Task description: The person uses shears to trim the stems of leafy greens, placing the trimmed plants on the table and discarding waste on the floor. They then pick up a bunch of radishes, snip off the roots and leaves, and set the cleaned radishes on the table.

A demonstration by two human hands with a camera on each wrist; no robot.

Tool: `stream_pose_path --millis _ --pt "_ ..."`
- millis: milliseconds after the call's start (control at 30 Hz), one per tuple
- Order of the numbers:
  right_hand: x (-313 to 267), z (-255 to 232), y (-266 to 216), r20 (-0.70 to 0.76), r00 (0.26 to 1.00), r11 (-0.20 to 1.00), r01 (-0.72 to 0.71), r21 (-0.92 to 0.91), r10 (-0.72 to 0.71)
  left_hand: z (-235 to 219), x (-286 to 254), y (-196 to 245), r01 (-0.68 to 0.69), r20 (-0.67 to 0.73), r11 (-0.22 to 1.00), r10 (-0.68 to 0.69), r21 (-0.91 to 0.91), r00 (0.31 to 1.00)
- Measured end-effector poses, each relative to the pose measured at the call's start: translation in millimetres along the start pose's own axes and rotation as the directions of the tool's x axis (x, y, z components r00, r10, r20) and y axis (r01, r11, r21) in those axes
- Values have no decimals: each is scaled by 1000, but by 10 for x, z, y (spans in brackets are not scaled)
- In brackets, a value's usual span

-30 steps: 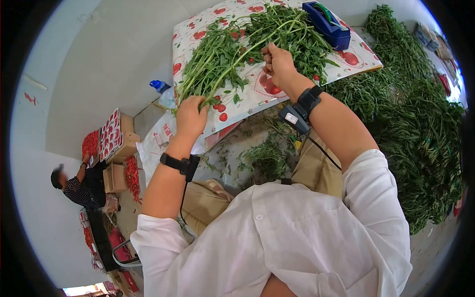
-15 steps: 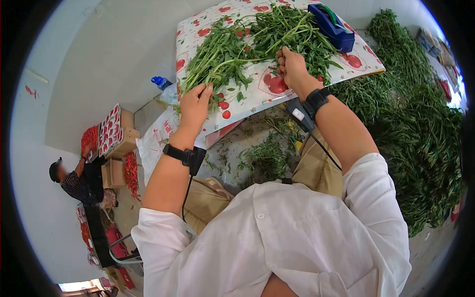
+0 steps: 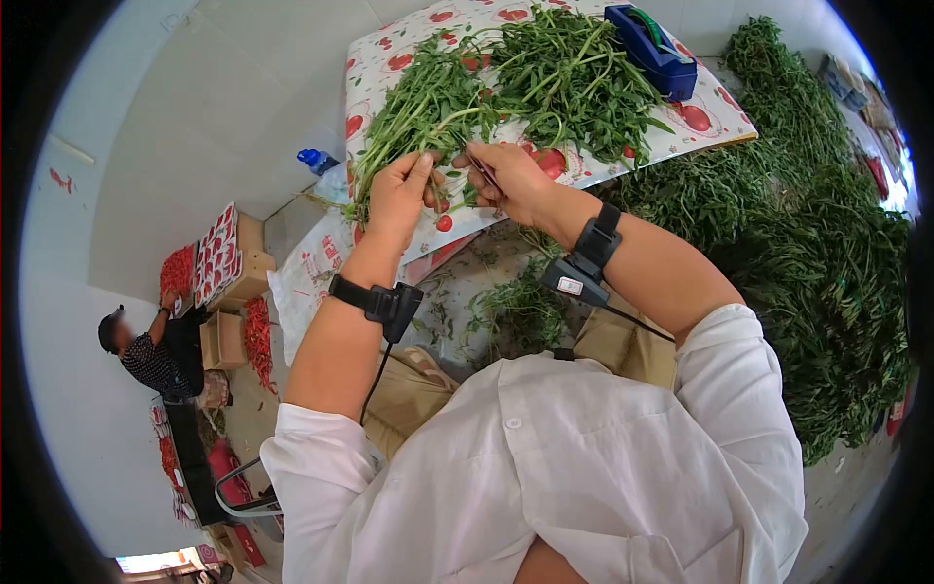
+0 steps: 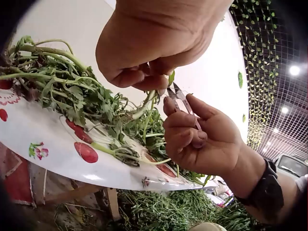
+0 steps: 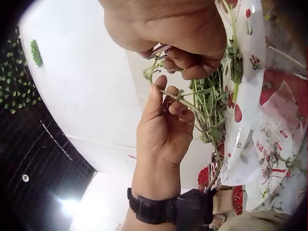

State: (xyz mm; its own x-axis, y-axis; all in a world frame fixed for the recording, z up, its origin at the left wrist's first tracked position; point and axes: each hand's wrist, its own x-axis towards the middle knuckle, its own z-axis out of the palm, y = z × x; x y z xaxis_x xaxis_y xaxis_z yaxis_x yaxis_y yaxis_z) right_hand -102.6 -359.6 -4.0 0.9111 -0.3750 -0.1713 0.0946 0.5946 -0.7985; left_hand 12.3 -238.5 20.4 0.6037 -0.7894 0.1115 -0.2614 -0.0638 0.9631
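In the head view my left hand [image 3: 399, 200] and right hand [image 3: 516, 182] are close together over the near edge of the table. My left thumb and fingers pinch a thin green stem [image 5: 186, 102], which trails down past the wrist in the right wrist view. The right hand grips small snips [image 4: 186, 104] with pinkish handles. Their blades point at the stem end beside the left fingertips. Beyond the hands lie a left heap of leafy stems [image 3: 413, 112] and a right heap of leafy stems [image 3: 584, 83] on the table.
The table [image 3: 705, 119] wears a white cover printed with red fruit. A blue tape dispenser [image 3: 657, 63] stands at its far right corner. Large piles of greens [image 3: 808, 263] lie on the floor at right. Another person [image 3: 151, 355] sits at far left beside cardboard boxes [image 3: 226, 341].
My right hand has come from the right heap leftward and nearer, to beside my left hand. The left hand has shifted slightly up and right. The snips now show between the right fingers.
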Motion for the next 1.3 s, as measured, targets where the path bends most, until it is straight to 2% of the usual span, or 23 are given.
stream_pose_path --millis 133,300,400,500,600,633,700,800,900,1000,1100,1200,1300 --pt "45 4 -44 -43 997 995 -56 80 60 29 -16 -25 -19 0 1000 19 -15 1000" --pt "78 -30 -36 -13 998 992 -67 104 69 35 -43 10 9 29 999 -8 -47 1000" --pt "98 -2 -47 -30 998 988 -49 147 53 36 -70 33 197 216 928 -132 -317 967" --pt "119 8 -73 -72 997 984 -19 175 32 42 -74 -47 206 208 872 -124 -443 970" --pt "104 -30 -54 -62 998 986 34 164 -24 -16 -58 -56 162 143 876 -108 -454 984" --pt "77 -39 -50 -49 998 986 54 156 -47 -50 -45 -81 164 168 873 -95 -459 981" --pt "6 -52 -19 -3 998 998 55 33 -55 -114 -26 -146 166 216 867 -69 -470 974" --pt "-95 -41 65 60 997 993 50 -107 -44 -52 -142 59 240 60 954 -233 -181 971" --pt "-144 -18 102 90 995 974 59 -218 -40 -183 -50 -110 117 21 987 -120 107 993" --pt "-136 11 119 98 994 955 76 -286 -50 -197 -56 -37 62 -54 865 -40 497 998" --pt "-113 63 118 82 992 924 116 -364 -93 -96 -156 153 -55 13 799 59 599 998" --pt "-98 104 87 83 987 879 162 -448 -140 -109 -136 127 -106 83 787 69 608 994" --pt "-28 80 85 108 975 802 220 -556 -193 -106 -115 82 -150 107 722 105 676 989"
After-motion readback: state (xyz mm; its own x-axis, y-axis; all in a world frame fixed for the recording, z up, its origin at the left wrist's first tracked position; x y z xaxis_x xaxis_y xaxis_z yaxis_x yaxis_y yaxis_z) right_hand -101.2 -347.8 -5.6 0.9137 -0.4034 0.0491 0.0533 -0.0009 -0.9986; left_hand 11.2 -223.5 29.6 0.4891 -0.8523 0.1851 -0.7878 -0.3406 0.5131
